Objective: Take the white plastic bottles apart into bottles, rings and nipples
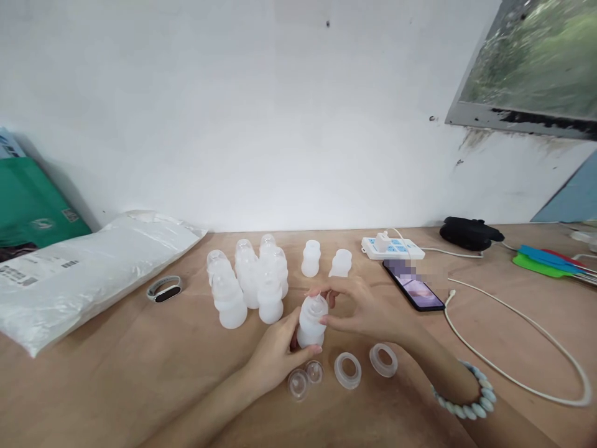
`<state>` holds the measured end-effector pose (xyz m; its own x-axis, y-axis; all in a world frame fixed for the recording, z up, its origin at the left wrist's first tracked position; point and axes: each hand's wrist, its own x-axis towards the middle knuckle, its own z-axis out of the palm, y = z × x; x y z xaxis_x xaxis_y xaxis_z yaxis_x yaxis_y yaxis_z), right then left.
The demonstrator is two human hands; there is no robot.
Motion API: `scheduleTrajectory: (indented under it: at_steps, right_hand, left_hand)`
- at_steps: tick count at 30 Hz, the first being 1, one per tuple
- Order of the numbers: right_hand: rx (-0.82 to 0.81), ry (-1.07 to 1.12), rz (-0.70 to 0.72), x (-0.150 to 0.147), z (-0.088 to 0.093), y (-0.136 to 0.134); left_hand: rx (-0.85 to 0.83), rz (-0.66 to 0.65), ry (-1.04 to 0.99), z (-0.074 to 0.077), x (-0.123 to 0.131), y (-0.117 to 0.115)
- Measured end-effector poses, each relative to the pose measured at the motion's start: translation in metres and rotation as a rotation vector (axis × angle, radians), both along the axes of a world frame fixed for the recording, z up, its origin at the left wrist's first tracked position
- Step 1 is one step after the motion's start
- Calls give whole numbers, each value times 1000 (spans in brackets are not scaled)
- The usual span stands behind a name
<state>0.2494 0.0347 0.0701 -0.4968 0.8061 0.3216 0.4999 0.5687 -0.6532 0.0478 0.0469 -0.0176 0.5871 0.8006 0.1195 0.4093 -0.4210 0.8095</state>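
A small frosted white baby bottle (311, 330) stands nearly upright in my left hand (278, 343), whose fingers and thumb wrap its body. The thumb and fingers of my right hand (355, 306) are closed around the bottle's top, where a clear nipple (318, 303) sits. In front of my hands lie two clear dome caps (298, 384) and two translucent collar rings, one nearer (347, 370) and one further right (383, 359). Behind stand two open bottles (310, 258), the right one (342, 262) partly hidden by my right hand.
Several capped bottles (269, 295) stand grouped left of my hands. A fitness band (164, 289) and a white plastic parcel (93, 274) lie further left. To the right are a phone (414, 286), a power strip (392, 248), a looped white cable (517, 305), a black case (471, 233) and coloured spatulas (545, 260).
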Motion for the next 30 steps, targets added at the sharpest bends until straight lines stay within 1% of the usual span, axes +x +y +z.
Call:
scheduleTrajectory:
  at_steps: [4,6,10,12,14,17,21,23,25,27,30]
  right_hand:
    - [32,28,35,6,-6,1]
    - [44,31,42,7,-4,-1]
    - [61,52,10,10,2,-4]
    - [50,28,15,10,2,-4]
    - [41,3,20,10,-1,-4]
    - [71,5,8,6,-11,-2]
    - [111,65,-91,-2,-23,0]
    - [96,82,-144,-5,-27,-1]
    - [51,103,-164,-6,-29,-4]
    - [-27,159,-113,-5,-29,-8]
    - [-156,284,18,-2,-26,-13]
  left_hand:
    - [7,-20,3,1,-1,0]
    - [6,-33,3,0,-1,0]
    - [4,-44,13,-1,-2,1]
    - [-9,-51,1,-2,-2,2]
    - [-18,-57,-19,-4,-3,2]
    - [-7,-55,-17,-5,-3,2]
    - [-6,-55,-10,-2,-2,1]
    - [-11,-46,5,1,-2,0]
    - [-11,-38,20,3,-2,-1]
    - [-10,-37,17,4,-1,-1]
    - [-22,-41,5,3,-2,-1]
